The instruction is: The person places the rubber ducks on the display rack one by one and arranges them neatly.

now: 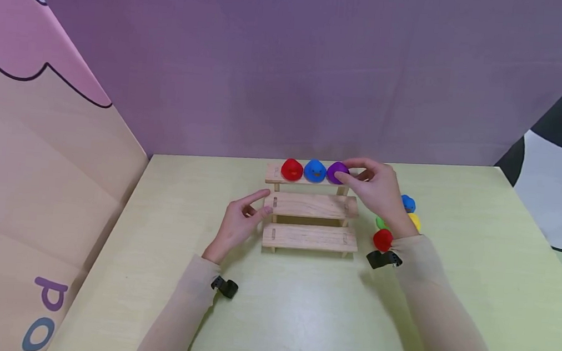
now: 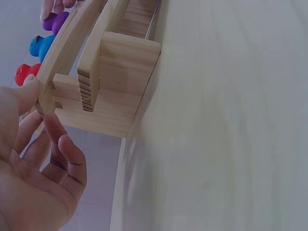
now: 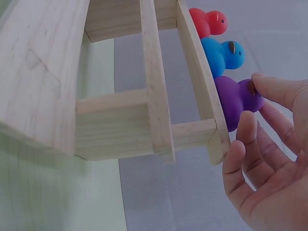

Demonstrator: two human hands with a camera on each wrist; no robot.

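Observation:
A small wooden three-step stand (image 1: 313,238) is on the table. On its top step, a red toy duck (image 1: 292,170), a blue toy duck (image 1: 315,171) and a purple toy duck (image 1: 336,172) sit side by side from left to right. My right hand (image 1: 377,189) pinches the purple duck between thumb and fingers at the right end of that row; the right wrist view shows the thumb on its head (image 3: 251,96). With thumb and fingertips, my left hand (image 1: 239,222) grips the stand's left side by a board end (image 2: 45,102).
Right of the stand, partly behind my right wrist, lie more toys: a blue one (image 1: 408,203), a yellow one (image 1: 414,221), a green one (image 1: 381,223) and a red one (image 1: 383,240). A purple backdrop (image 1: 289,76) rises behind the table (image 1: 183,200).

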